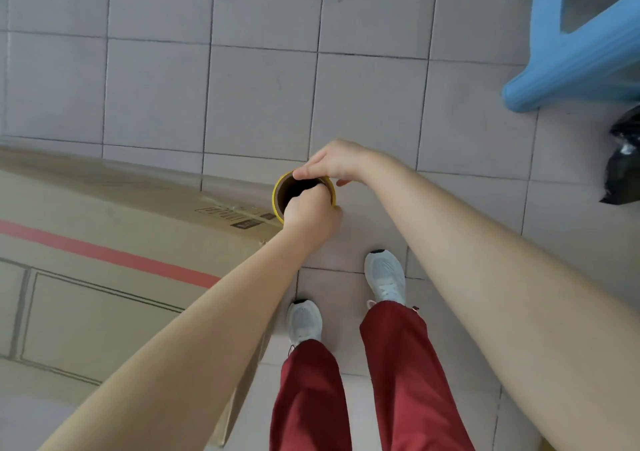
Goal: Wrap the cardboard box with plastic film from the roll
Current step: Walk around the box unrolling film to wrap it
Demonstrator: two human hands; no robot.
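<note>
Red trousers (311,398) and a pair of pale grey sneakers (385,277) stand nearest, straight below the hands on the tiled floor (259,87). Both bare forearms reach forward and meet at one spot. The left hand (308,208) is curled over the near edge of the film roll (277,194), its fingers hooked down into the dark hollow of the cardboard core. The right hand (341,161) clasps the roll from the far side, thumb lying along the yellow rim and fingers wrapped over the back. So both hands grip the roll, which stands on end with its open mouth facing up; how the fingertips sit inside the core cannot be made out.

Left of the hands, touching or just beside the roll, lies the large cardboard box (104,295) — its corner ends right under the left wrist. A red stripe and black printed outlines run across its top face, and a small printed label sits near the corner by the roll. Along the box's far edge, leftward from the roll, a dull sheen suggests plastic film (156,177), though it is too blurred to be sure.

Beyond the right hand, well apart — a blue plastic stool (571,70), with a crumpled black plastic bag (623,163) below it at the frame's edge.
</note>
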